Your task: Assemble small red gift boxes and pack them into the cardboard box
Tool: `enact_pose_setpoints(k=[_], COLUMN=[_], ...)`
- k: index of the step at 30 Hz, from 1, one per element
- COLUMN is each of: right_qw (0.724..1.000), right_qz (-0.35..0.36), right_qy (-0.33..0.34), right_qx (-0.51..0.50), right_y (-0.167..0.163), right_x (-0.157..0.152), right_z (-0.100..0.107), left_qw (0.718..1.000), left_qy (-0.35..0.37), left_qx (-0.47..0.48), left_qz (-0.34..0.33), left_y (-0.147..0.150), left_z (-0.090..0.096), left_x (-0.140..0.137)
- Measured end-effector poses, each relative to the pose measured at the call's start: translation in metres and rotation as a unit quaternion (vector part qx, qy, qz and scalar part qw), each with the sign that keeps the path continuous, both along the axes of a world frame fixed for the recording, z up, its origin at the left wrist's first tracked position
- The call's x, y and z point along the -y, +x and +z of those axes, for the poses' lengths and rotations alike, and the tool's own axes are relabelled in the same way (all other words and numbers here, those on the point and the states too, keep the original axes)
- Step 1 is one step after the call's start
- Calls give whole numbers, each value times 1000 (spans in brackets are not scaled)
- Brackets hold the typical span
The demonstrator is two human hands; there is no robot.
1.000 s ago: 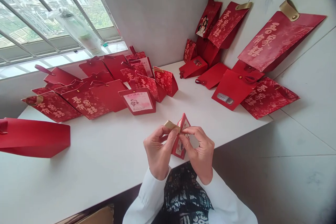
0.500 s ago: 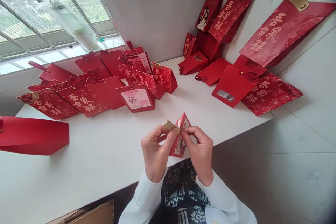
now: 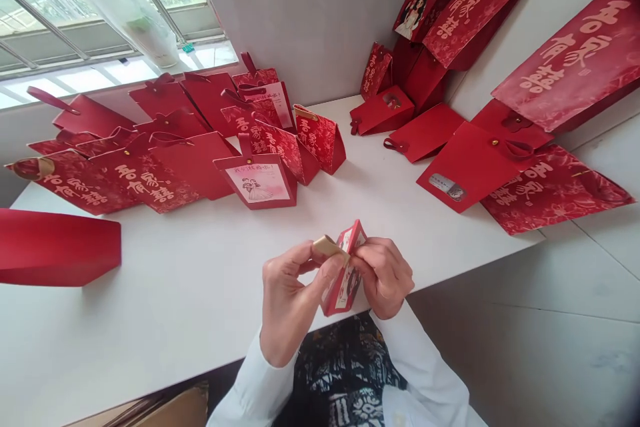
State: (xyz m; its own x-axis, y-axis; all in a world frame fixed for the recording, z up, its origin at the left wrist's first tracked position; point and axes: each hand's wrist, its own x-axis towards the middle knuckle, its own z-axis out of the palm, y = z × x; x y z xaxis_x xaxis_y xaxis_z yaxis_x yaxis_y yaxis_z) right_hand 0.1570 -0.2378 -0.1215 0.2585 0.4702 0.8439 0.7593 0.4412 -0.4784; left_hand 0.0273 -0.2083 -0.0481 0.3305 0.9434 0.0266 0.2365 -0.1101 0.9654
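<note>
A small red box (image 3: pixel 347 290) with a printed picture panel sits between the two hands, at the near edge of the white table (image 3: pixel 200 273); whether its base touches the tabletop cannot be told. A gold strap (image 3: pixel 326 246) is bent into a loop at its upper part, on the left hand's side. The left hand (image 3: pixel 285 293) has thumb and forefinger pinched together on this strap, close to the box. The right hand (image 3: pixel 386 277) is curled against the box's other side, its fingertips gathered near the strap's end; how firmly they grip is hidden.

Just beyond the left hand stands a red box with a pink picture panel (image 3: pixel 260 187), and past it a patterned box with a gold strap (image 3: pixel 323 140). Farther out to the left of that hand, a group of red boxes (image 3: pixel 143 177) crowds together, several bearing gold characters and handles. A larger plain red box (image 3: pixel 60 247) lies well to its left.

Beyond and to the right of the right hand, a plain red box with a clear window (image 3: pixel 460 163) overlaps a patterned red box (image 3: pixel 530 200). Farther up on that side, a large red bag with gold characters (image 3: pixel 565 60) leans high. Far beyond the left hand, a plastic-wrapped bundle (image 3: pixel 125 7) rests by the window.
</note>
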Motion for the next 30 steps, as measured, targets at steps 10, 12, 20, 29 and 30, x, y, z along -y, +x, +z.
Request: enact_pose_setpoints(k=[10,12,20,29,30], right_qw=[979,946,862,926,937], right_qz=[56,58,78,27,24], right_qy=[-151,-216,-271,-180,-160], right_qx=[-129,-235,-422,-331,-308], right_y=[-1,-9,-28,-31,-31], right_x=[12,20,32,29,28], right_z=[27,33,42,29,26], left_qw=[998,993,986,989,989], left_qy=[9,20,38,34,32], left_qx=[27,59,89,82,79], left_qz=[60,100,134,119,121], left_y=[7,11,15,15,16], left_z=[-2,-7,-13,-12,-12], left_x=[6,9,16,15,14])
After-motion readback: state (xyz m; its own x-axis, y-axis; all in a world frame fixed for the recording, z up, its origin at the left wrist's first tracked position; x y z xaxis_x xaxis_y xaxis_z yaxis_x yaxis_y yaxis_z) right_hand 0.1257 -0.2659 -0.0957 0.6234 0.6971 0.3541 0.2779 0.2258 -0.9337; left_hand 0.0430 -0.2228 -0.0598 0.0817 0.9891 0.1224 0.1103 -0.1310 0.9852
